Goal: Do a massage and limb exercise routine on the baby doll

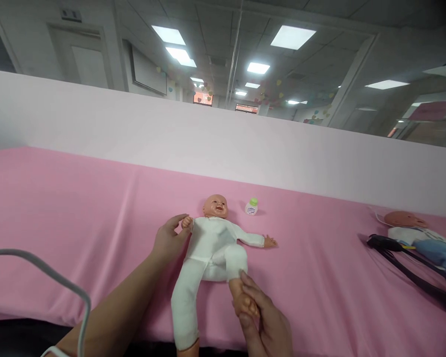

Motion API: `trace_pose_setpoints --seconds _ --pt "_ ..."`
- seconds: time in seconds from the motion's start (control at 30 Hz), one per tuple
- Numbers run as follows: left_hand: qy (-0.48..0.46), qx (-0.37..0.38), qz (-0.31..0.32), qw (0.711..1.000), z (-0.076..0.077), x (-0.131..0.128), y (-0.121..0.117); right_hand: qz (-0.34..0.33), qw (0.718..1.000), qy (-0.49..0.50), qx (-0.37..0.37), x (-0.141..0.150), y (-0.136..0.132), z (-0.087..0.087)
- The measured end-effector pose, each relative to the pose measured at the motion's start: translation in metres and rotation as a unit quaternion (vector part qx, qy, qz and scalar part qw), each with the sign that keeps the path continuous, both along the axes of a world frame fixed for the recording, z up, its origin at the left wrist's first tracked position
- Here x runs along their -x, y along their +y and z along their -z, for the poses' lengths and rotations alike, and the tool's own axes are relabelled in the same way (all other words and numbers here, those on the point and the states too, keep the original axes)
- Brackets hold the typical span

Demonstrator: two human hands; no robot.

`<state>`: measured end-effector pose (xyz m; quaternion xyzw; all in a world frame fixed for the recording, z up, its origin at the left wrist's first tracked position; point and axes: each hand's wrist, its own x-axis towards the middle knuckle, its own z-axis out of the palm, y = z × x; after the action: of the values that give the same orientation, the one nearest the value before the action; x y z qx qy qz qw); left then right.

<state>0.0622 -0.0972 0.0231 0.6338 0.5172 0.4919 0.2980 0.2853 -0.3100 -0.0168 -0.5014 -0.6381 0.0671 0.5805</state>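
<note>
The smooth plastic-headed baby doll in white fabric (211,239) lies face-up on the pink cloth-covered counter (312,267), the left hand (171,239) closed round its fist and the right hand (270,317) clasping its bent leg's bare foot, probably light, soft-bodied, slick-limbed, and best held by the clothed torso.

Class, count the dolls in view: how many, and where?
2: a white-clad doll near the center, and a second doll at the right edge, partly cut off.
</note>
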Motion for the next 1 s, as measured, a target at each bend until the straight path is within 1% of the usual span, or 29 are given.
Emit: trace_pose_setpoints --seconds 0.03,0.1,0.17,0.23,0.4,0.53,0.6,0.63,0.7,0.77,0.83,0.9,1.0 --pt "0.031 -0.016 0.013 0.999 0.001 -0.004 -0.003 -0.007 1.0 -0.008 -0.004 -0.001 0.007 -0.006" --pt "0.087 -0.051 0.058 0.993 0.003 -0.011 -0.008 -0.017 1.0 -0.021 -0.004 -0.002 0.021 -0.015" --pt "0.131 -0.082 0.101 0.983 0.004 -0.015 -0.011 -0.016 1.0 -0.024 0.003 -0.004 0.033 -0.02" --pt "0.159 -0.102 0.124 0.974 0.005 -0.017 -0.011 -0.006 1.0 -0.022 0.01 -0.004 0.044 -0.02" --pt "0.191 -0.121 0.163 0.96 0.008 -0.015 -0.007 -0.004 0.999 -0.036 0.027 -0.005 0.064 -0.015" --pt "0.178 -0.112 0.176 0.962 0.009 -0.015 -0.007 -0.016 0.999 -0.032 0.03 -0.004 0.065 -0.016" --pt "0.137 -0.097 0.169 0.971 0.008 -0.015 -0.007 -0.017 0.999 -0.024 0.027 -0.004 0.057 -0.019" --pt "0.107 -0.082 0.154 0.979 0.008 -0.013 -0.006 -0.016 0.999 -0.021 0.027 -0.004 0.051 -0.021" --pt "0.029 -0.038 0.098 0.994 0.008 -0.007 -0.001 -0.018 0.999 -0.021 0.027 -0.004 0.037 -0.022" --pt "-0.06 0.01 0.045 0.997 0.009 0.002 0.008 -0.018 0.999 -0.02 0.026 -0.004 0.022 -0.02" --pt "-0.143 0.044 0.016 0.989 0.011 0.014 0.021 -0.012 1.0 -0.012 0.023 -0.003 0.007 -0.013" --pt "-0.216 0.074 -0.022 0.973 0.015 0.026 0.036 0.003 1.0 -0.004 0.021 -0.003 -0.008 -0.004" --pt "-0.335 0.139 -0.103 0.926 0.023 0.038 0.055 0.013 0.999 -0.003 0.038 -0.006 -0.029 0.011"
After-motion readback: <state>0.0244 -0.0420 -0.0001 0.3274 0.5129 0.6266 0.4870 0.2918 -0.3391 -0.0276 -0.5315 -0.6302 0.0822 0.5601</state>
